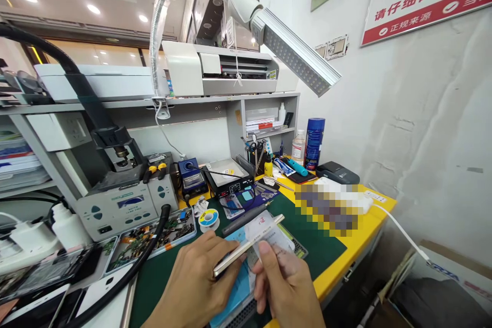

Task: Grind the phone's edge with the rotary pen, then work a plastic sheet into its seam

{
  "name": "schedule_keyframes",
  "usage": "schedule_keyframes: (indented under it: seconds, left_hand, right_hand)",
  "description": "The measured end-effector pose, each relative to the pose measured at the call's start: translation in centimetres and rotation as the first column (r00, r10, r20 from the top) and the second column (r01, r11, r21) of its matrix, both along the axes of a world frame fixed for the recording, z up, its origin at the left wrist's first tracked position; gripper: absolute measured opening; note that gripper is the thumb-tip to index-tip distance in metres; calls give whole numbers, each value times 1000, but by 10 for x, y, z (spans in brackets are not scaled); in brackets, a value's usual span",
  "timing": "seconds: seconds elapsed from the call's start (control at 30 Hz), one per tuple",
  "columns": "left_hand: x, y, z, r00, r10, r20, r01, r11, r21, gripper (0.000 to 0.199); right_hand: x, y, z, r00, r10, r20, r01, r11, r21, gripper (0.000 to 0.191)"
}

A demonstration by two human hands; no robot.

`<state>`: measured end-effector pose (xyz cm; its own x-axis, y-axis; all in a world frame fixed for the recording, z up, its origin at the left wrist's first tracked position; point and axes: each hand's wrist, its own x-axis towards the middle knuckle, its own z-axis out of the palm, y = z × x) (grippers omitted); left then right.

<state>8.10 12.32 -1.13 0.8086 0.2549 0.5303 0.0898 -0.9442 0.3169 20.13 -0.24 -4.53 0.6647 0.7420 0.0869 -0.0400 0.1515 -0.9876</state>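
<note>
My left hand [200, 277] is wrapped round a smartphone [246, 247], held edge-on so that its pale side frame faces me. Close to the phone's right side, my right hand [286, 282] pinches a clear plastic film [275, 241] with small print on it between thumb and fingers. The film touches or overlaps the phone's far side; which one, I cannot tell. Below both hands lies a light blue pad [235, 294] on a green mat [323, 246]. A dark pen-shaped tool [246, 219] rests just beyond the phone.
At left stands a grey rework station [126, 210] with a black hose [154, 236] curving forward. Near it are a tray of circuit boards [146, 238] and a solder spool [209, 219]. A blue spray can [314, 143] stands at back right. A lamp [295, 51] hangs overhead.
</note>
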Motion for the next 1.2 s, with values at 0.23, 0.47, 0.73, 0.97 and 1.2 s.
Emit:
schedule_keyframes:
  seconds: [0.23, 0.47, 0.73, 0.97, 1.2]
  left_hand:
    - [-1, 0, 1, 1000, 1, -8, -1, 1000, 26, 26]
    - [0, 0, 1, 1000, 3, -6, -3, 1000, 28, 24]
    - [-1, 0, 0, 1000, 0, -3, 0, 1000, 3, 19]
    - [-1, 0, 1, 1000, 4, -4, -4, 1000, 4, 20]
    - [-1, 0, 2, 1000, 4, 0, -4, 1000, 21, 22]
  right_hand:
    - [-3, 2, -6, 995, 100, 15, -100, 995, -21, 66]
    - [-7, 2, -3, 994, 106, -4, -106, 994, -37, 68]
    - [0, 1, -2, 999, 9, -50, -9, 1000, -15, 67]
    - [3, 2, 2, 990, 79, -118, -84, 996, -32, 72]
    - [2, 3, -3, 979, 154, -131, -161, 986, -44, 71]
